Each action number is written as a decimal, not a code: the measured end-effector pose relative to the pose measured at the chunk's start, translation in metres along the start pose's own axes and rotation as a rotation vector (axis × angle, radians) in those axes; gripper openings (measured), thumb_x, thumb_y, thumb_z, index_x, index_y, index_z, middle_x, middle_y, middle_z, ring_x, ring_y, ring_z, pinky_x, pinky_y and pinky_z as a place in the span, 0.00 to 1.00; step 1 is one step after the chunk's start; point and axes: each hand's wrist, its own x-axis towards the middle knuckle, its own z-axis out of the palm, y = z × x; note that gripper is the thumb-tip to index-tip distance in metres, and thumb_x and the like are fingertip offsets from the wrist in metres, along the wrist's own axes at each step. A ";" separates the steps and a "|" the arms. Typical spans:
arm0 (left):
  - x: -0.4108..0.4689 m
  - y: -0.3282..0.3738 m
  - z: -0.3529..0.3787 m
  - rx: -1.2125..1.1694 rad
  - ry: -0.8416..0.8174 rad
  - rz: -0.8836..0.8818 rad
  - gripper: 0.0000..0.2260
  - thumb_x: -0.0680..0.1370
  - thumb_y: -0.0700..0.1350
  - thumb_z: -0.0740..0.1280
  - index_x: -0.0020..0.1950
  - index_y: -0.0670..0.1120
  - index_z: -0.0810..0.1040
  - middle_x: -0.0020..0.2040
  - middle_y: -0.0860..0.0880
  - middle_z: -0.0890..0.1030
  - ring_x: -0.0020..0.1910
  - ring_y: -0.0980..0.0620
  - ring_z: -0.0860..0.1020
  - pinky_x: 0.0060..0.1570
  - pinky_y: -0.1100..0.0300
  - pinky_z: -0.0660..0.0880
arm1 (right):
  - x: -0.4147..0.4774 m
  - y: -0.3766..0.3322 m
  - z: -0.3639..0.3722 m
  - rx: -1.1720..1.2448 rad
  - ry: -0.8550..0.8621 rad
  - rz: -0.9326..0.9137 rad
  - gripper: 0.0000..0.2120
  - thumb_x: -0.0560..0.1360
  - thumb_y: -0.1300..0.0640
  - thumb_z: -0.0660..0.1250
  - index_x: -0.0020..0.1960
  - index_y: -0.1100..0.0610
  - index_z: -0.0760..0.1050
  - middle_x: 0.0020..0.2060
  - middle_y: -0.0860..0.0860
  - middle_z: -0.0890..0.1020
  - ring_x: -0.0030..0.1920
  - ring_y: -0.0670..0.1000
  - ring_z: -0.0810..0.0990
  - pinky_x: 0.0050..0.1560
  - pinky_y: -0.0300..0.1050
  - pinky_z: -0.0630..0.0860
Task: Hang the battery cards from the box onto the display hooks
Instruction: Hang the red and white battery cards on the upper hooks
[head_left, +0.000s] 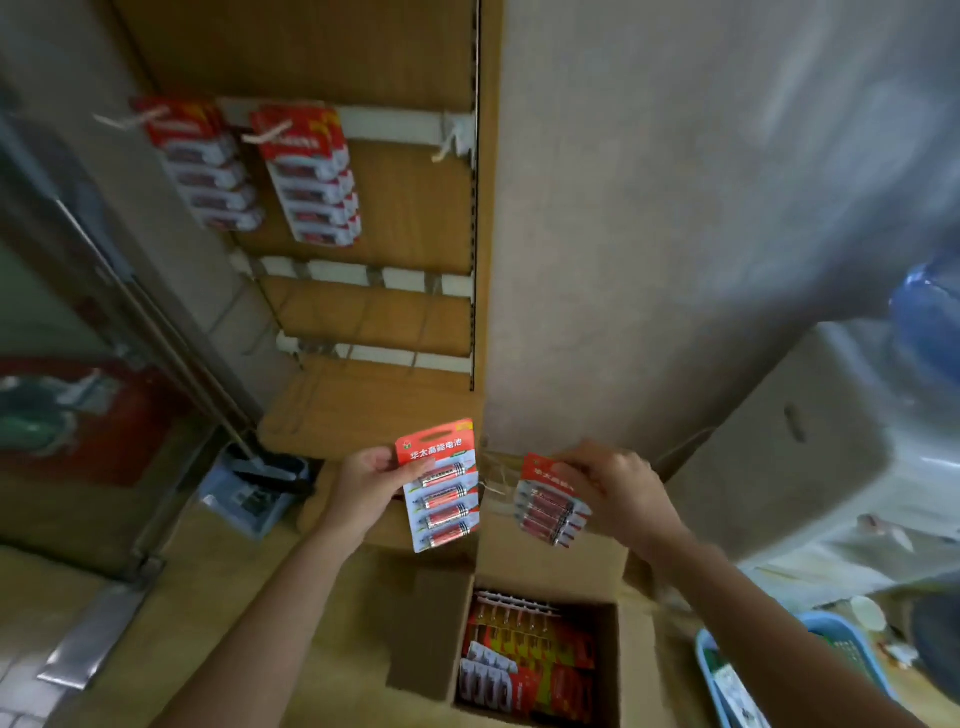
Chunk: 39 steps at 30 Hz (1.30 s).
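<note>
My left hand (363, 480) holds one red battery card (441, 486) upright by its left edge, face toward me. My right hand (618, 491) grips a small stack of battery cards (550, 506) by the top, tilted. Below them the open cardboard box (550, 571) holds several more red cards (524, 665). Up on the wooden display panel, two hooks carry hanging card stacks: one at the left (205, 166), one beside it (311, 176). An empty hook (452, 143) sticks out at the right of the same rail.
Two lower rails (363, 275) with bare hooks cross the panel. A grey wall stands to the right, a large plastic-covered carton (779, 441) beside it. A blue basket (727, 670) sits at the lower right, a dustpan (254, 493) on the floor left.
</note>
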 end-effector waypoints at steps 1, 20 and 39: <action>-0.006 0.020 -0.013 0.000 0.009 0.011 0.05 0.70 0.41 0.72 0.43 0.40 0.82 0.35 0.51 0.85 0.35 0.56 0.83 0.38 0.65 0.77 | 0.009 -0.016 -0.018 0.002 -0.016 -0.048 0.13 0.78 0.49 0.60 0.56 0.54 0.77 0.50 0.47 0.82 0.46 0.47 0.80 0.39 0.32 0.69; 0.049 0.157 -0.261 -0.092 0.084 0.163 0.04 0.71 0.42 0.72 0.44 0.45 0.83 0.42 0.46 0.86 0.45 0.44 0.83 0.54 0.47 0.77 | 0.183 -0.261 -0.066 0.107 0.163 -0.371 0.12 0.74 0.52 0.66 0.52 0.59 0.79 0.45 0.53 0.84 0.42 0.47 0.83 0.40 0.37 0.79; 0.161 0.200 -0.332 -0.137 0.033 0.196 0.05 0.72 0.46 0.71 0.46 0.47 0.82 0.38 0.54 0.85 0.41 0.53 0.84 0.50 0.53 0.78 | 0.270 -0.289 -0.069 0.437 0.314 0.065 0.07 0.73 0.57 0.68 0.47 0.60 0.79 0.45 0.57 0.83 0.44 0.55 0.84 0.47 0.53 0.81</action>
